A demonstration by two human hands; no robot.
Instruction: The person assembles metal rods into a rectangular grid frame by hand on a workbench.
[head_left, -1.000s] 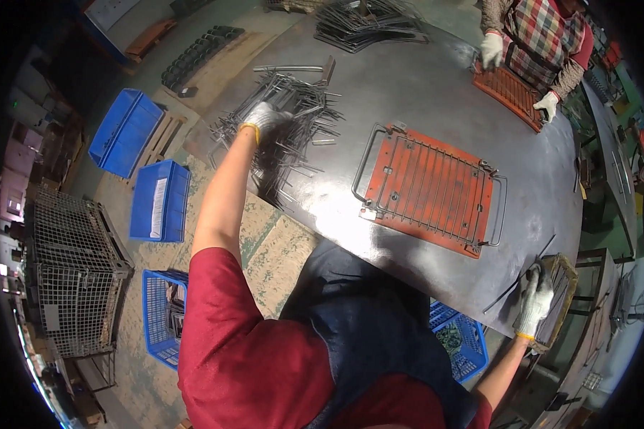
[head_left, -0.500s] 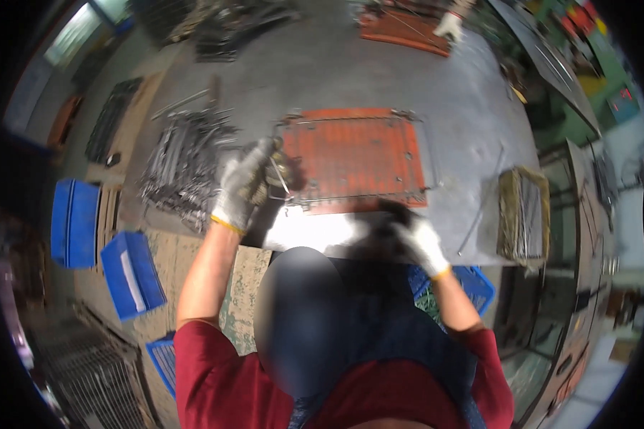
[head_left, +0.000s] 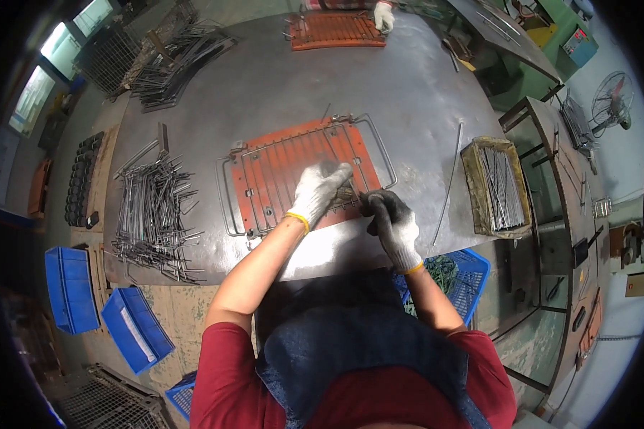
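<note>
An orange slatted metal jig plate [head_left: 293, 175] with a bent steel wire frame [head_left: 379, 154] laid over it sits mid-frame on the grey steel bench [head_left: 265, 86]. The left hand [head_left: 320, 191], in a white glove, presses fingers down on its lower right edge; the right hand [head_left: 392, 222], dark-gloved, pinches the wire there. A heap of loose steel rods [head_left: 154, 211] lies at left.

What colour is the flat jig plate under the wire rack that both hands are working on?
Orange-red, showing through the wire rack on the jig plate; the head view shows it.
</note>
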